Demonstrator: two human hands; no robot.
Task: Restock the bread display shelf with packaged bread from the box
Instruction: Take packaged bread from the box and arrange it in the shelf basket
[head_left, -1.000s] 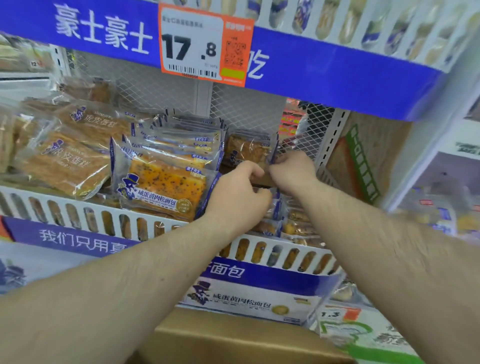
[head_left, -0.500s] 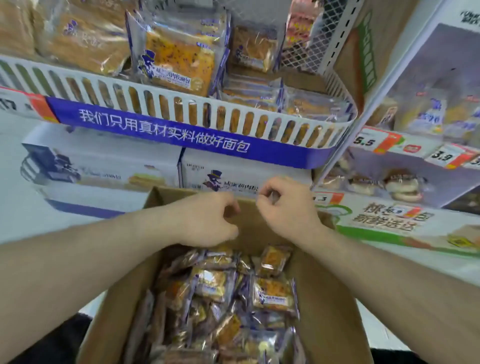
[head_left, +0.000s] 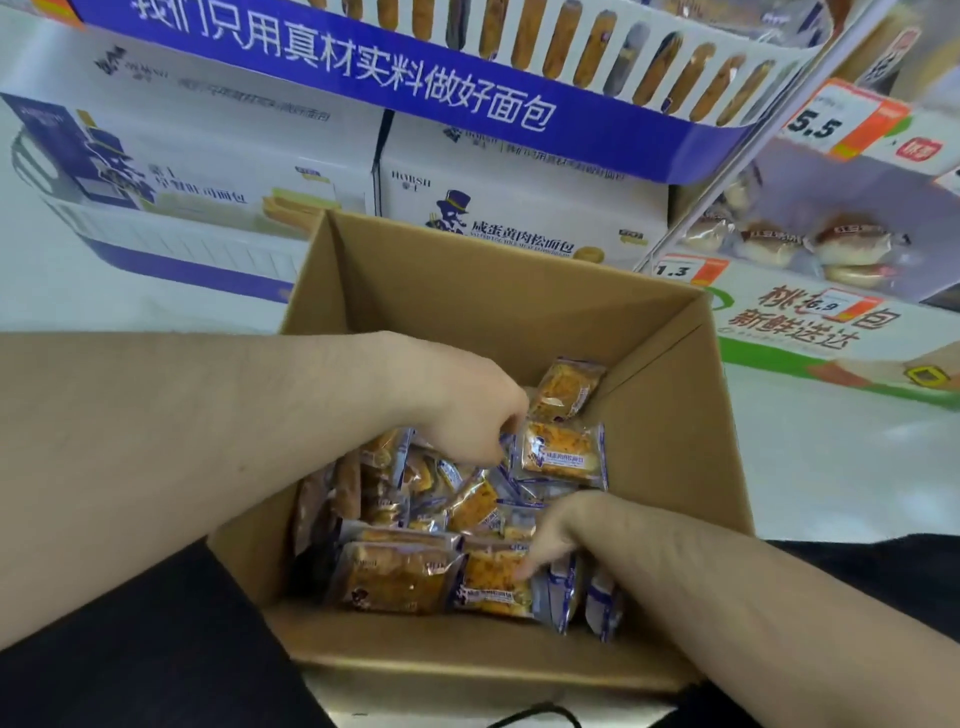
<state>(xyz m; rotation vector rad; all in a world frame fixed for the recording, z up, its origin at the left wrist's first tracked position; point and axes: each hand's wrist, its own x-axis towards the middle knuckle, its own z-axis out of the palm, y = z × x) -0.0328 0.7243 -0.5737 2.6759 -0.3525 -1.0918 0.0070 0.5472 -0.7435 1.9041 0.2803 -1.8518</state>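
**Both hands down in the box**

Your left hand reaches into the box from the left, knuckles up, fingers curled down among the packets. Its fingertips sit at the left edge of a packet lying face up near the far right wall; they look to be pinching that edge, though the grip itself is hidden under the hand.

Your right hand comes in from the lower right, fingers pointing down and left. The fingertips press on the near packet at the front of the pile. Whether they are curled round it or only laid on it, you cannot tell from here.

The bread fills the lower half of the box in a loose heap, some packets flat, some on edge. One packet leans against the far right corner, just behind the one at your left fingers.

The shelf hangs above the box, its blue strip and white slotted rail at the top of view, with bread showing through the slots. Two white cartons stand below it, just behind the box.
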